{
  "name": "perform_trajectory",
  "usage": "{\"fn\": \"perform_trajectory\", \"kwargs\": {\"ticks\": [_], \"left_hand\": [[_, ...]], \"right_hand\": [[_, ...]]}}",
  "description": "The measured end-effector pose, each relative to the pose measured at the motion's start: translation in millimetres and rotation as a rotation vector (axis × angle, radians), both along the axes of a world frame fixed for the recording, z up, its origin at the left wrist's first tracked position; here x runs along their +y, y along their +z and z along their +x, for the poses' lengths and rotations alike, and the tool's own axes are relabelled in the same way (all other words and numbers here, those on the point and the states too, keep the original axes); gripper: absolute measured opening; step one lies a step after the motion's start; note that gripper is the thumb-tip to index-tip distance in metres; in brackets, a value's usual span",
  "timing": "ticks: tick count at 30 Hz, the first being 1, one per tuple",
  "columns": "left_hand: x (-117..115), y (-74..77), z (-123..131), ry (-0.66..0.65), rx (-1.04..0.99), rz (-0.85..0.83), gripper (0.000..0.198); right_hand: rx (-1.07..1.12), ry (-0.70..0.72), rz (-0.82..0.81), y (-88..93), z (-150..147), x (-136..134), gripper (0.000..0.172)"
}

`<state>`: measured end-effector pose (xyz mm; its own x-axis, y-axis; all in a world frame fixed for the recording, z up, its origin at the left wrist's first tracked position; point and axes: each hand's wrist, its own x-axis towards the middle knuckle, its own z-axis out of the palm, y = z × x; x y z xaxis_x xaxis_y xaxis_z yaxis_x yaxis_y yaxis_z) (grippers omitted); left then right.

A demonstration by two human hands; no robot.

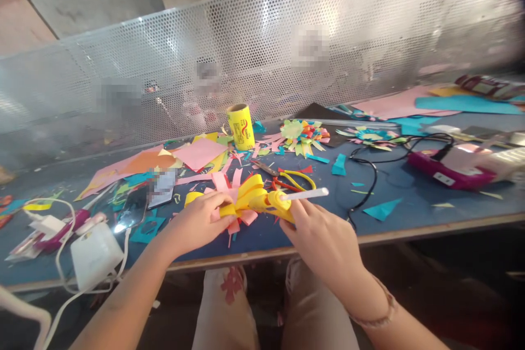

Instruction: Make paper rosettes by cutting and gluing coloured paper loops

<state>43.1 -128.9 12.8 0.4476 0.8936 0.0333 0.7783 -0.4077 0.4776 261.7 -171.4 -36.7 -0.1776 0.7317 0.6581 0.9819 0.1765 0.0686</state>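
My right hand (328,232) is closed around a yellow hot glue gun (274,202), with a whitish glue stick (307,194) poking out of its back end. The gun's front end points left, toward the paper in my other hand. Between its fingertips my left hand (205,216) pinches a yellow paper strip (228,210). Yellow paper loops (250,188) and pink strips (221,181) spread around that strip, close to the gun. Just behind lie scissors (293,178) with red and yellow handles, blades pointing left.
A yellow cardboard tube (240,128) stands near the perforated metal screen (254,60). Finished-looking paper flowers (303,134) lie to its right. A black cable (375,175) runs to a purple power strip (451,167). At left are a phone (131,210), a white adapter (96,254) and cords.
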Motion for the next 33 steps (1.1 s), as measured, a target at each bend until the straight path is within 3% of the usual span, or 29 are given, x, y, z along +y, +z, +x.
{"fn": "perform_trajectory", "kwargs": {"ticks": [6,9,16,23,33], "left_hand": [[24.4,8.3,-0.7,-0.226,-0.078,-0.347,0.02],[40.9,8.2,-3.1,-0.32,-0.082,-0.403,0.021],[53.2,-1.0,-9.6,-0.331,-0.052,-0.403,0.026],[48.5,4.3,-6.2,-0.295,-0.049,-0.358,0.028],[47.3,2.5,-3.8,-0.285,0.003,-0.379,0.033]], "right_hand": [[-0.027,0.016,0.012,-14.0,-15.5,-2.7,0.006],[-0.007,0.005,-0.002,-19.0,-18.9,-0.7,0.01],[0.02,0.006,-0.111,-24.6,-22.5,1.4,0.008],[0.02,-0.012,-0.202,-21.7,-24.6,-0.3,0.012],[-0.013,-0.074,-0.154,-7.5,-18.9,-6.5,0.004]]}}
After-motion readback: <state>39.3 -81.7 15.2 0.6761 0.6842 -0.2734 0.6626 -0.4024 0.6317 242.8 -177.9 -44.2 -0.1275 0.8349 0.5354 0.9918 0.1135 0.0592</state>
